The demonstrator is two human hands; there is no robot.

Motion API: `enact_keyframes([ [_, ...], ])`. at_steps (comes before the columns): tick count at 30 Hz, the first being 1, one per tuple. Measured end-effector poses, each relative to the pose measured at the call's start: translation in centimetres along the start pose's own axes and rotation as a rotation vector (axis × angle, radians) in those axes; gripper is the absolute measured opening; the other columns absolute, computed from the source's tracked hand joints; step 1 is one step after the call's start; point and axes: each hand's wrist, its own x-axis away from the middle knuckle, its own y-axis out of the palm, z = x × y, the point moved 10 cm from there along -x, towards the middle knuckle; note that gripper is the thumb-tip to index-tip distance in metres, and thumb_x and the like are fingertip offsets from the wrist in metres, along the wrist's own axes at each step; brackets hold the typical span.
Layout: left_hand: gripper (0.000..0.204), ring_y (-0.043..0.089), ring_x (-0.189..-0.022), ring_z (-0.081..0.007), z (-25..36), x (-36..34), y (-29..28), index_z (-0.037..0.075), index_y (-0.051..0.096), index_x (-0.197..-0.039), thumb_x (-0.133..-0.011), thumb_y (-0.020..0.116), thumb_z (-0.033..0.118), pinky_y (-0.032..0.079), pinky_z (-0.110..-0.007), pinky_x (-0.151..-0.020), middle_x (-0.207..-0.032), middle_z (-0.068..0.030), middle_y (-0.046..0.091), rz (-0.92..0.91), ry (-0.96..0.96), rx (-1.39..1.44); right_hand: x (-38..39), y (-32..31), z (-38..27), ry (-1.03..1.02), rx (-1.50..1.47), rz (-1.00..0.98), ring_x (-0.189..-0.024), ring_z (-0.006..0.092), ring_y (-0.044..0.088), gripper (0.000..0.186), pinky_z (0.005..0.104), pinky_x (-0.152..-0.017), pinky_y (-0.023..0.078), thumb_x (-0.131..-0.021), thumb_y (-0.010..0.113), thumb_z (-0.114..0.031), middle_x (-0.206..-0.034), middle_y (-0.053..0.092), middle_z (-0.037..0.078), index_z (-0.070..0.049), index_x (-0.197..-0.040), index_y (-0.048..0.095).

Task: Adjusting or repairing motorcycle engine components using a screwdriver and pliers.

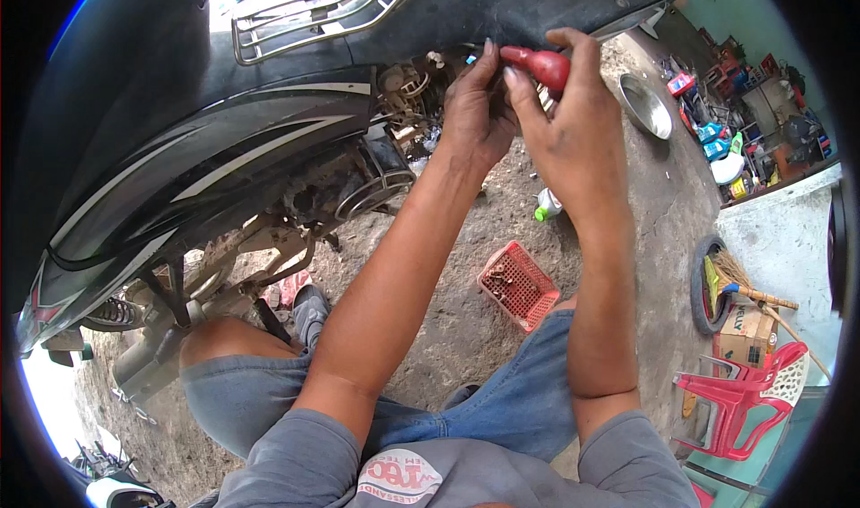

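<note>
A red, bulb-ended screwdriver handle (548, 67) lies in my right hand (578, 136), between the thumb and the curled fingers. Its narrow end points left, at the thumb of my left hand (473, 107); no shaft can be made out. My left hand is closed, fingers bent together, and what it pinches is hidden. Both hands are beside the open middle of a black motorcycle (269, 141), just below its seat (484, 11). Dirty engine parts (408, 96) show to the left of my left hand.
On the rough ground stand a red plastic basket (520, 284) with small parts inside, a green-capped bottle (547, 205) and a metal basin (645, 107). To the right are bottles and tools (717, 141), a tyre (710, 284), a cardboard box (745, 335) and a red chair (743, 400).
</note>
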Motion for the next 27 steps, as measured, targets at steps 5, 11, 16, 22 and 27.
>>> enact_keyframes([
  [5, 0.034, 0.069, -0.098, -0.0204, 0.1, 0.6, -0.4, 0.004, 0.065, -0.106, -0.104, 0.062, 0.038, 0.059, -0.038, -0.096, -0.102, -0.0091, 0.069, 0.123, 0.037, 0.010, 0.0, -1.1, -0.7, -0.139, -0.068, 0.033, -0.069, 0.0251, 0.070, 0.030, 0.0383, -0.066, 0.055, -0.096, 0.073, -0.023, -0.083, 0.072, 0.016, -0.002, -0.116, 0.065],
  [11, 0.037, 0.070, -0.100, -0.0192, -0.6, 1.3, 0.3, 0.004, 0.065, -0.109, -0.104, 0.061, 0.041, 0.060, -0.036, -0.095, -0.105, -0.0093, 0.071, 0.079, 0.044, 0.014, 0.0, -1.0, 0.2, -0.003, -0.065, 0.018, -0.066, 0.0189, 0.068, 0.029, 0.0348, -0.063, 0.053, -0.094, 0.077, -0.026, -0.077, 0.071, 0.013, -0.001, -0.106, 0.068],
  [16, 0.038, 0.070, -0.100, -0.0190, -1.3, 1.6, 1.0, 0.006, 0.066, -0.112, -0.104, 0.060, 0.043, 0.059, -0.036, -0.096, -0.109, -0.0080, 0.071, 0.003, 0.000, 0.044, 0.0, -0.9, 0.7, 0.062, -0.089, 0.032, -0.063, 0.0195, 0.069, 0.032, 0.0348, -0.061, 0.053, -0.092, 0.079, -0.030, -0.073, 0.071, 0.013, 0.000, -0.098, 0.069],
  [22, 0.038, 0.069, -0.102, -0.0192, -1.8, 2.2, 1.6, 0.008, 0.067, -0.116, -0.105, 0.058, 0.044, 0.058, -0.037, -0.097, -0.109, -0.0069, 0.071, -0.016, -0.007, 0.060, 0.1, -1.2, 0.6, 0.068, -0.116, 0.059, -0.062, 0.0215, 0.070, 0.034, 0.0359, -0.061, 0.053, -0.092, 0.080, -0.032, -0.072, 0.071, 0.013, 0.000, -0.093, 0.069],
  [27, 0.038, 0.071, -0.106, -0.0199, -1.9, 1.9, 1.2, 0.008, 0.067, -0.121, -0.106, 0.056, 0.041, 0.058, -0.038, -0.098, -0.115, -0.0085, 0.073, -0.052, -0.012, 0.028, 0.0, -1.0, 0.9, 0.138, -0.106, 0.045, -0.061, 0.0254, 0.069, 0.038, 0.0377, -0.059, 0.052, -0.091, 0.080, -0.035, -0.069, 0.069, 0.014, 0.000, -0.086, 0.067],
])
